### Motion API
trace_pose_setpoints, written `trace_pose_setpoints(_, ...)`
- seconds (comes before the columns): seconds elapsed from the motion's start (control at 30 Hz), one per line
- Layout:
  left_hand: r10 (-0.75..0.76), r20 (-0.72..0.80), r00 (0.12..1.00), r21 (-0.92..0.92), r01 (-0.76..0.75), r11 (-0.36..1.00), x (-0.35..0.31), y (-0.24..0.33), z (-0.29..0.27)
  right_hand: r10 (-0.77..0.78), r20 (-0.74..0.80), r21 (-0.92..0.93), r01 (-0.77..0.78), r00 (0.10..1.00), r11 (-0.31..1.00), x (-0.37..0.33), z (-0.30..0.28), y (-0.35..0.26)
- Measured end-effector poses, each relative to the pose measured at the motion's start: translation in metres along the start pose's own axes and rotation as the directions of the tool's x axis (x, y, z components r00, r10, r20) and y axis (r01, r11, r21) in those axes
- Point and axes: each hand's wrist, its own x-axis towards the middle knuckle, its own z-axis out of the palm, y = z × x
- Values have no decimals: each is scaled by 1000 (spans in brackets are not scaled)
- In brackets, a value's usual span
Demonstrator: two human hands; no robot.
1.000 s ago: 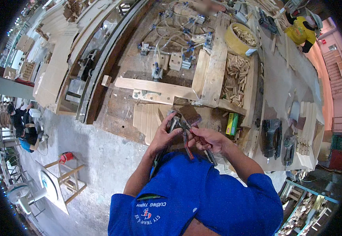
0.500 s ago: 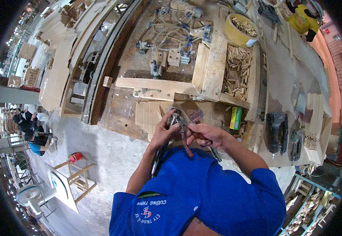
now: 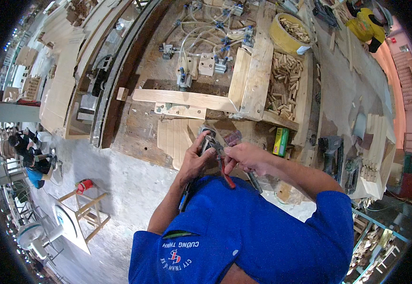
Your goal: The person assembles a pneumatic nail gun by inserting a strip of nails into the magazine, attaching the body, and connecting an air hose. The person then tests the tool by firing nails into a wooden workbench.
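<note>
Close to my blue shirt, at the near edge of the workbench (image 3: 146,154), both my hands work together. My left hand (image 3: 195,162) is closed around a dark metal tool (image 3: 209,142), whose long black part runs down beside my shirt. A red handle (image 3: 226,176), like that of pliers, hangs between my hands. My right hand (image 3: 247,157) is closed, thumb and fingertips pinched against the metal by that handle; what they pinch is hidden. A clear reddish piece (image 3: 233,137) shows just beyond it, and a grey bar (image 3: 253,181) sticks out below.
Ahead lie a long wooden strip (image 3: 182,98) and pneumatic cylinders with clear hoses (image 3: 201,35). Wooden dowels fill a bin (image 3: 284,85) and yellow bucket (image 3: 278,35). A green-yellow box (image 3: 280,142) and nail gun (image 3: 330,158) lie rightward. Other people (image 3: 31,156) crouch left.
My right forearm and elbow have swung outward to the right, and the right fingers have shifted slightly at the metal. My left hand keeps its hold. The whole view has shifted a little.
</note>
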Motion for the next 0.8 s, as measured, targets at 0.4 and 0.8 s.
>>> trace_pose_setpoints(0.4, 164, 0, 986, 180, -162, 970, -5, -10, 4, -250, -201, -3, 255, 947, 967, 21, 5, 49)
trace_pose_setpoints(0.8, 45, -58, 997, 26, -44, 999, -1, -1, -9, -425, -59, 5, 426, 903, 905, 16, 9, 61)
